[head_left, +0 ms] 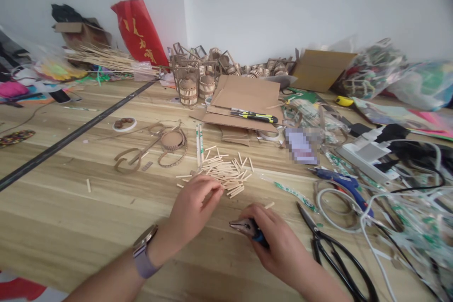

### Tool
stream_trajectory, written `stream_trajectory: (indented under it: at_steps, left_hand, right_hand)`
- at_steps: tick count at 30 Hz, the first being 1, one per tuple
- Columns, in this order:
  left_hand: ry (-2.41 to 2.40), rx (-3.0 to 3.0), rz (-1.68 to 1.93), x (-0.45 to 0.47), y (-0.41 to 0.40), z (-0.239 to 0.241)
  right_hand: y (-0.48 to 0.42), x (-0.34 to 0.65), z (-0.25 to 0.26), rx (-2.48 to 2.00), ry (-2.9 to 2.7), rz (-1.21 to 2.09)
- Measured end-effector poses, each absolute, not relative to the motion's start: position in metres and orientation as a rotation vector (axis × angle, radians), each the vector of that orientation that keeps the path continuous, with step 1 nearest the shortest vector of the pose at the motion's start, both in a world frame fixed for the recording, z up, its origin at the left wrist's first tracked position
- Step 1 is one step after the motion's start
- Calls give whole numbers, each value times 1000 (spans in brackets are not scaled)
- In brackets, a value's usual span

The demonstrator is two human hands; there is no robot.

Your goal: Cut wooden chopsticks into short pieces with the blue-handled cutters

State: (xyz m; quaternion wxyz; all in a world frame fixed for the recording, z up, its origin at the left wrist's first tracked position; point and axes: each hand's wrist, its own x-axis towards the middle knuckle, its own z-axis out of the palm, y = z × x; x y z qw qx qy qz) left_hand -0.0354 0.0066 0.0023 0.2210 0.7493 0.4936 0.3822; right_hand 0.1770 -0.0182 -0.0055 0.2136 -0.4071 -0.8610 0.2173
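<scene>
My right hand [278, 240] is wrapped round a pair of pliers [247, 228], whose metal jaws point left over the bare wood. A short loose stick [269, 205] shows just beyond its knuckles. My left hand [196, 203], with a watch on the wrist, is at the near edge of a pile of short wooden sticks [226, 170]. Its thumb and fingertips are pressed together; whatever lies between them is hidden or too small to name.
Black scissors [318, 236] lie right of my right hand, near a blue glue gun [341, 181] and tangled cables. Behind the sticks sit cardboard sheets [244, 94] with a utility knife [255, 115] on top. Small slatted buckets [188, 92] stand farther back. A dark rod [78, 134] crosses the left side.
</scene>
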Motion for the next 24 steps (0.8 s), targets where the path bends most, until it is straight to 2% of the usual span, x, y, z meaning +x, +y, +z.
stream_trajectory:
  at_steps: [5,10,19,24]
  left_hand:
    - [1108,1590,698,-23,-8,5]
    - [942,1235,622,-21,-6,-15]
    - [717,1307,438,-24,-4,10]
    - [898,1208,595,-21,-3,-1]
  right_hand:
    - [-23,176,-9,-1005,-2361,523]
    - [-24,173,-12,-952,-2385,436]
    - [-21,177,-9,-940,-2354,704]
    - [-19,173,-11,-1039,-2156,527]
